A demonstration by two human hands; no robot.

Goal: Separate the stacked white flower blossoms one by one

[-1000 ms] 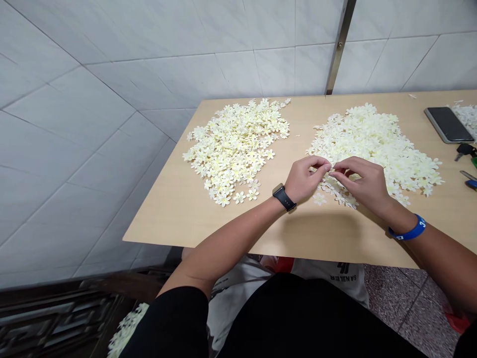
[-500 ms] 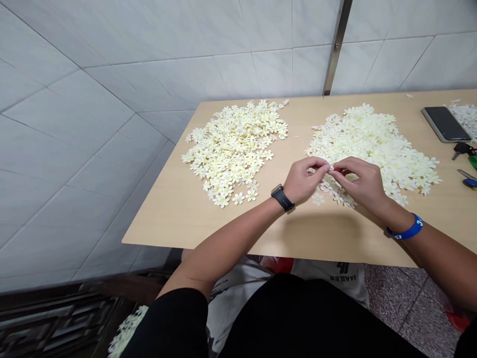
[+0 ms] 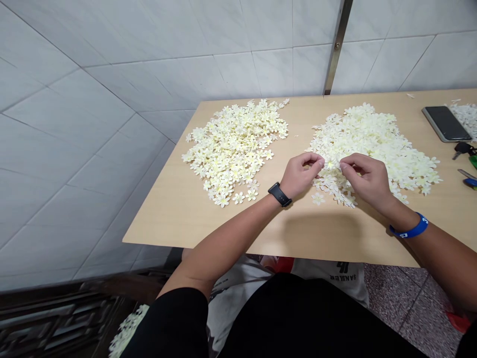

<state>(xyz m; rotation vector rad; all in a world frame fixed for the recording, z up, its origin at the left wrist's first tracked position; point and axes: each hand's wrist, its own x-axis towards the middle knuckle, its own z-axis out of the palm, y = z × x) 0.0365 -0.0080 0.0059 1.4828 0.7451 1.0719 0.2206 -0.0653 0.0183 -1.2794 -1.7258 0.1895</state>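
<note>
A pale yellow-white artificial flower (image 3: 329, 163) shows at the fingertips of my left hand (image 3: 301, 173), which is closed in a pinch on it. Just to the right, my right hand (image 3: 367, 180) is also pinched; whatever its thumb and finger hold, if anything, is too small to make out. A small gap separates the two hands. Both are over the near left part of a large flower pile (image 3: 376, 136). A second flower pile (image 3: 234, 144) lies on the left of the table, with a few single blossoms at its near edge.
The wooden table (image 3: 179, 219) meets a tiled wall (image 3: 238, 30). At the right lie a phone (image 3: 447, 123), a key (image 3: 462, 148) and a blue-handled tool (image 3: 470, 183). Small white pieces (image 3: 465, 118) are heaped beside the phone. More flowers (image 3: 128, 328) sit low at the left, below the table.
My hands were together at the fingertips and have moved apart, the right one going right and the left one slightly left. The flower at the left fingertips now shows its open face.
</note>
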